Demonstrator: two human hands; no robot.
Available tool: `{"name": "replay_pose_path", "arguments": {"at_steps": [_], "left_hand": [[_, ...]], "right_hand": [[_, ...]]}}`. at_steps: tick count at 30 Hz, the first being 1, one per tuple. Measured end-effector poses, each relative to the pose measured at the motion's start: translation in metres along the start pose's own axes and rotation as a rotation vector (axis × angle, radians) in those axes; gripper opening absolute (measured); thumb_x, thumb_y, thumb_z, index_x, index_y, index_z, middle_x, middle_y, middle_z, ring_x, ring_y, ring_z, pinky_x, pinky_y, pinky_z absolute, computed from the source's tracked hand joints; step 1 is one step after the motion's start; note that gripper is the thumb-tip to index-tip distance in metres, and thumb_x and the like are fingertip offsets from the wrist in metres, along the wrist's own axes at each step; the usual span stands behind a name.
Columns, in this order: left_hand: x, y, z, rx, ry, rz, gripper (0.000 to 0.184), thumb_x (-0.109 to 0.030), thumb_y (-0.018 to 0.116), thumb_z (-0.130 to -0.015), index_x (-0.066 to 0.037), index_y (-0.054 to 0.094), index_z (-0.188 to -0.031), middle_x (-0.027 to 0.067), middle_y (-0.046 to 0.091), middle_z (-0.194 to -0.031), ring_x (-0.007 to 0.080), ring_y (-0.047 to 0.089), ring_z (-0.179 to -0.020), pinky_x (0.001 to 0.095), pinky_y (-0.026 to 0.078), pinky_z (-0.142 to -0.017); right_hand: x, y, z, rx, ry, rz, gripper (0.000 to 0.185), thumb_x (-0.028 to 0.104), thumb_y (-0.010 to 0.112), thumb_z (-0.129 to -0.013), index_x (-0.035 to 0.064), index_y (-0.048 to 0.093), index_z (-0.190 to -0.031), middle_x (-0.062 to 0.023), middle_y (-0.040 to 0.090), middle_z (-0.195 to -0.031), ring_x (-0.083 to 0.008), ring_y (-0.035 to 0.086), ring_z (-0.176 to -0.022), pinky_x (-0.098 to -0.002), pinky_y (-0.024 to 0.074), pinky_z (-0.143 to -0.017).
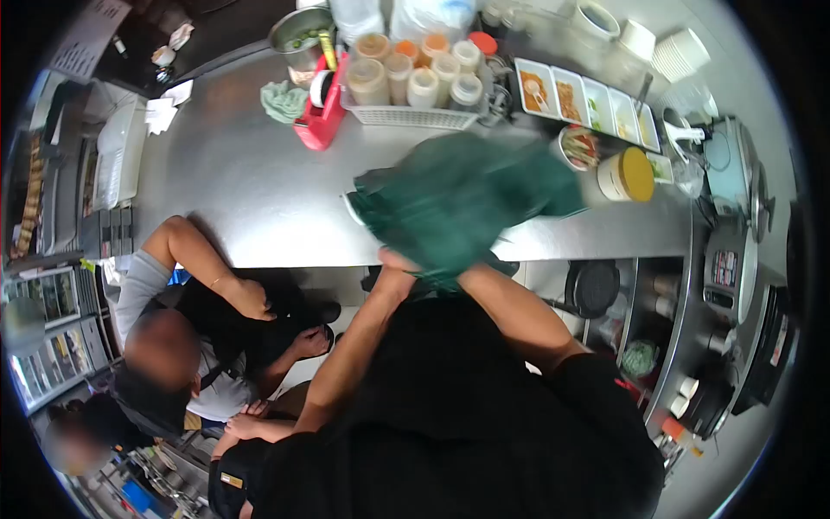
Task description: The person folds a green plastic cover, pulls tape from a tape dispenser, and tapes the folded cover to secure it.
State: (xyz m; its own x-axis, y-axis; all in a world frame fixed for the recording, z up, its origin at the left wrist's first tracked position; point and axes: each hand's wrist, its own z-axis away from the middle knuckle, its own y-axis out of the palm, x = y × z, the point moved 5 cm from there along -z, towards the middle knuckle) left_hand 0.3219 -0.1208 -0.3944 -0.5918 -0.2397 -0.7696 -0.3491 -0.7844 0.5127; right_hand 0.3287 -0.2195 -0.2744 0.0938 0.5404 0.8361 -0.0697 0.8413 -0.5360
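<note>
A dark green plastic bag [450, 199], smeared by motion, spreads out in front of me over the steel counter's front part. My left hand [398, 261] is closed on the bag's near edge, with part of its fingers covered. Of my right hand [472, 275] only the wrist end shows at the bag's near side; its fingers are hidden by the plastic. A white rim [353, 208] peeks out at the bag's left edge, and I cannot make out what it belongs to.
On the steel counter [207, 182] stand a basket [406, 116] of sauce bottles, a red tape dispenser [321, 117], a green cloth [284, 102], a yellow-lidded tub [626, 175] and white trays [596, 104] of toppings. People [164, 355] are close on my left.
</note>
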Motion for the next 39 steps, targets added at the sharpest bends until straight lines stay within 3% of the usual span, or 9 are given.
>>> {"name": "replay_pose_path", "arguments": {"at_steps": [3,5,6,13,15,19,24,29,39], "left_hand": [[-0.011,-0.032,0.006,-0.296,-0.16,-0.166,0.043,-0.02,0.061,-0.09,-0.005,0.049,-0.129,0.0064,0.058,-0.122,0.017,0.056,-0.11,0.0315,0.046,-0.092],[0.042,-0.082,-0.006,-0.118,-0.194,0.099,0.038,-0.031,0.053,-0.095,-0.009,0.052,-0.126,0.0057,0.059,-0.12,0.0164,0.056,-0.109,0.0307,0.046,-0.087],[0.023,-0.055,0.0,-0.192,-0.164,0.296,0.035,-0.033,0.048,-0.096,-0.011,0.053,-0.123,0.0046,0.061,-0.113,0.0158,0.058,-0.103,0.0284,0.046,-0.082],[-0.003,-0.04,-0.002,-0.217,-0.082,0.202,0.034,-0.023,0.054,-0.089,-0.003,0.053,-0.117,0.0067,0.061,-0.11,0.0194,0.059,-0.102,0.0334,0.045,-0.091],[-0.012,-0.036,0.004,-0.2,-0.027,0.293,0.03,-0.012,0.052,-0.082,0.001,0.053,-0.11,0.0089,0.061,-0.106,0.02,0.06,-0.1,0.0342,0.045,-0.094],[-0.031,-0.015,0.021,-0.16,0.02,0.437,0.024,0.001,0.047,-0.077,-0.002,0.056,-0.099,0.0074,0.062,-0.099,0.0175,0.061,-0.09,0.0302,0.048,-0.085],[-0.009,-0.034,0.005,-0.064,0.003,0.499,0.04,0.002,0.05,-0.07,-0.002,0.053,-0.11,0.0104,0.063,-0.106,0.0249,0.061,-0.102,0.0417,0.048,-0.094],[-0.055,0.002,0.01,0.047,0.004,0.479,0.041,0.006,0.052,-0.069,-0.001,0.059,-0.109,0.0098,0.066,-0.106,0.0201,0.064,-0.095,0.0351,0.05,-0.089],[-0.128,0.038,0.028,-0.001,0.018,0.123,0.045,0.01,0.069,-0.074,0.001,0.056,-0.116,0.0112,0.067,-0.106,0.0183,0.065,-0.093,0.0315,0.052,-0.087]], "right_hand": [[0.008,-0.006,-0.02,-0.202,-0.43,0.374,0.046,0.027,0.061,-0.074,0.0032,0.062,-0.114,-0.0203,0.065,-0.104,-0.0357,0.062,-0.098,-0.0382,0.0485,-0.089],[-0.038,0.022,-0.02,0.52,0.44,0.31,0.052,0.026,0.063,-0.069,-0.0021,0.061,-0.112,-0.024,0.066,-0.1,-0.0361,0.064,-0.097,-0.038,0.0502,-0.086],[-0.053,0.026,-0.022,0.459,0.398,0.244,0.072,0.035,0.065,-0.069,-0.0075,0.051,-0.126,-0.0295,0.06,-0.115,-0.0367,0.061,-0.104,-0.0384,0.0482,-0.091],[-0.041,0.031,-0.018,0.568,-0.108,0.126,0.066,0.025,0.077,-0.071,-0.0025,0.05,-0.125,-0.0197,0.064,-0.097,-0.0251,0.065,-0.081,-0.0355,0.0505,-0.07],[-0.023,0.001,-0.006,0.731,0.053,-0.157,0.06,0.02,0.074,-0.078,0.0017,0.05,-0.129,-0.0144,0.064,-0.099,-0.0145,0.063,-0.076,-0.0307,0.05,-0.066],[-0.079,-0.047,-0.011,-0.101,0.037,-0.1,0.026,0.014,0.07,-0.083,-0.0001,0.064,-0.103,-0.0086,0.068,-0.082,-0.0144,0.063,-0.067,-0.0285,0.05,-0.06],[-0.074,-0.019,0.009,0.064,-0.177,-0.09,0.049,0.024,0.08,-0.075,0.0011,0.062,-0.113,-0.0152,0.059,-0.113,-0.0293,0.057,-0.109,-0.0371,0.0441,-0.094],[-0.096,-0.012,0.021,-0.167,0.033,-0.333,0.029,0.02,0.075,-0.081,0.0024,0.06,-0.098,-0.0047,0.057,-0.077,-0.0153,0.053,-0.073,-0.0303,0.0443,-0.07],[-0.063,-0.099,0.055,-0.263,0.151,-0.665,0.018,0.001,0.073,-0.076,0.0046,0.058,-0.083,0.0067,0.052,-0.074,-0.0027,0.044,-0.067,-0.0208,0.037,-0.059]]}}
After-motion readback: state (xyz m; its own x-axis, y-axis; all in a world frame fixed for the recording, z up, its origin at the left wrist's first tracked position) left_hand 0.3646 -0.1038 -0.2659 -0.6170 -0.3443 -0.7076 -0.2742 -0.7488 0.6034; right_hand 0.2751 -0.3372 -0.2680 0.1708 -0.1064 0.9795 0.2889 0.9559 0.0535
